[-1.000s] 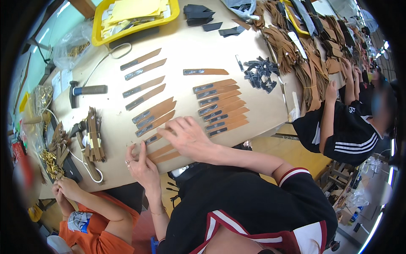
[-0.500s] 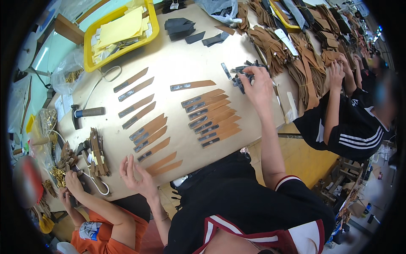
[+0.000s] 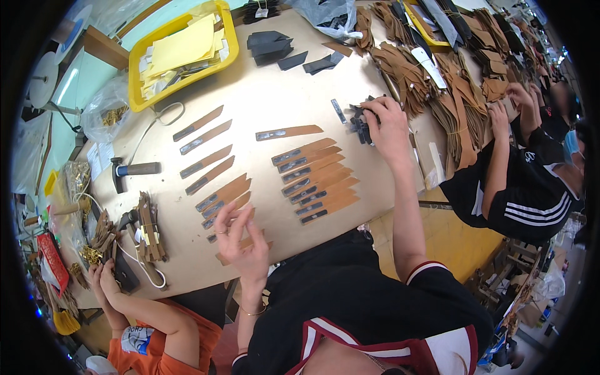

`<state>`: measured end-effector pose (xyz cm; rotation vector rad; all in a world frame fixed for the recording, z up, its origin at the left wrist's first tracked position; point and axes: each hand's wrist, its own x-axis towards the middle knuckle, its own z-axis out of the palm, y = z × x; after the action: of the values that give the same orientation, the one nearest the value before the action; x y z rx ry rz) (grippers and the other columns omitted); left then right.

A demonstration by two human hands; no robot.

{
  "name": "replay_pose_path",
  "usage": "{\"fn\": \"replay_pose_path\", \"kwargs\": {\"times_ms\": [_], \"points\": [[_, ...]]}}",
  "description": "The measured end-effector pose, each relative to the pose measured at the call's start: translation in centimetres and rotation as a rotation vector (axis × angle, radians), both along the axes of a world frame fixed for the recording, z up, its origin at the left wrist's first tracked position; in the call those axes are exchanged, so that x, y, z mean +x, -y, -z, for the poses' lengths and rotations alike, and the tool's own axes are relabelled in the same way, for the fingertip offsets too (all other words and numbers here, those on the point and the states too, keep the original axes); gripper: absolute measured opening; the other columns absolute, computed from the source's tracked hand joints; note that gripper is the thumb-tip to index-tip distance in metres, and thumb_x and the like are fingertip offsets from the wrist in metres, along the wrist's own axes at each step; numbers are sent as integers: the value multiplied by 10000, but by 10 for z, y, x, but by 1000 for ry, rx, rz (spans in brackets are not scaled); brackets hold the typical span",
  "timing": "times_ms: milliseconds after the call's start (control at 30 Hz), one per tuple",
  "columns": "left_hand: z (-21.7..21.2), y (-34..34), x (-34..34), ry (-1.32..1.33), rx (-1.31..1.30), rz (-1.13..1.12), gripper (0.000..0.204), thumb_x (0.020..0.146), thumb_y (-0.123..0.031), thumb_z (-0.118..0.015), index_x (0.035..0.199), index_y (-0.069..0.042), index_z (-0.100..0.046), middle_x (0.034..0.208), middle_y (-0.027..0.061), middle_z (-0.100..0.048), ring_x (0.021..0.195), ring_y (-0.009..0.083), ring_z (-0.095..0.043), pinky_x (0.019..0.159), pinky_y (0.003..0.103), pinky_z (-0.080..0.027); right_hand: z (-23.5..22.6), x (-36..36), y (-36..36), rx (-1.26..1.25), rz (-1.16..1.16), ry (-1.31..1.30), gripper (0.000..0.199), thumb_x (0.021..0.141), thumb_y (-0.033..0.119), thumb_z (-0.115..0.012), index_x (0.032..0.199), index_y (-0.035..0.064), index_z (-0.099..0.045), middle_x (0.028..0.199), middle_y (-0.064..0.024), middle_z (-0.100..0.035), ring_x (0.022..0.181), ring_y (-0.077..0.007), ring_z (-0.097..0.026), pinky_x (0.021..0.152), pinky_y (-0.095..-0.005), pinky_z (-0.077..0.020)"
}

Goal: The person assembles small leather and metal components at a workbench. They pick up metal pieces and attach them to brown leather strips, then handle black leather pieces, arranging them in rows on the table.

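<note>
My right hand reaches out over the table and closes on a heap of small dark metal clips. My left hand hovers with fingers spread over the lowest brown leather strips near the table's front edge. More brown leather strips with dark clip ends lie in a fanned row between my hands, and a single strip lies above them.
A yellow tray with yellow paper stands at the back left. A hammer lies left of the strips. Piles of brown leather cover the right side. One person works at my left, another at my right.
My right hand left the strips near the front edge and reached far right to the pile of dark clips. My left hand stayed by the lower strips, lifting slightly.
</note>
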<state>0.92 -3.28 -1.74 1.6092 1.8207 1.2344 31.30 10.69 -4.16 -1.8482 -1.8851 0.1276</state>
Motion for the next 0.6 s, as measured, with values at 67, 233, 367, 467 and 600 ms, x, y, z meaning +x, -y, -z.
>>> {"fn": "replay_pose_path", "kwargs": {"times_ms": [67, 233, 367, 467, 600], "points": [[-3, -3, 10, 50, -16, 40, 277, 849, 87, -600, 1075, -24, -713, 1189, 128, -579, 937, 215, -598, 853, 337, -484, 2, 2, -2, 43, 28, -162, 181, 882, 79, -646, 1052, 46, -698, 969, -108, -652, 876, -268, -637, 812, -376, -487], [-10, -14, 28, 110, -51, 173, 261, 839, 75, -613, 1062, -16, -714, 1157, 125, -598, 919, 227, -605, 837, 331, -485, 7, 8, -7, 35, 144, -421, 188, 899, 94, -643, 1045, -19, -678, 929, -139, -688, 810, -265, -664, 791, -365, -502], [-6, -45, 52, 136, -7, 338, 295, 851, 11, -640, 1141, -28, -678, 1164, 133, -603, 970, 272, -607, 863, 357, -481, 5, 9, -10, 108, 34, -215, 194, 889, 116, -657, 1034, -13, -676, 947, -132, -699, 823, -272, -666, 782, -368, -501], [5, -92, 86, 155, 45, 406, 414, 857, -61, -691, 1260, -25, -606, 1148, 157, -620, 1029, 289, -612, 889, 371, -495, -3, 5, -8, 138, -24, -153, 166, 878, 117, -665, 1005, 11, -684, 952, -109, -701, 851, -270, -657, 807, -368, -471], [14, -153, 138, 80, 107, 475, 419, 854, -148, -693, 1249, -34, -611, 1149, 177, -646, 1012, 279, -636, 949, 406, -427, -19, 0, 1, 164, -61, -112, 111, 868, 115, -673, 964, 62, -690, 956, -54, -694, 943, -227, -631, 881, -357, -386]]}}
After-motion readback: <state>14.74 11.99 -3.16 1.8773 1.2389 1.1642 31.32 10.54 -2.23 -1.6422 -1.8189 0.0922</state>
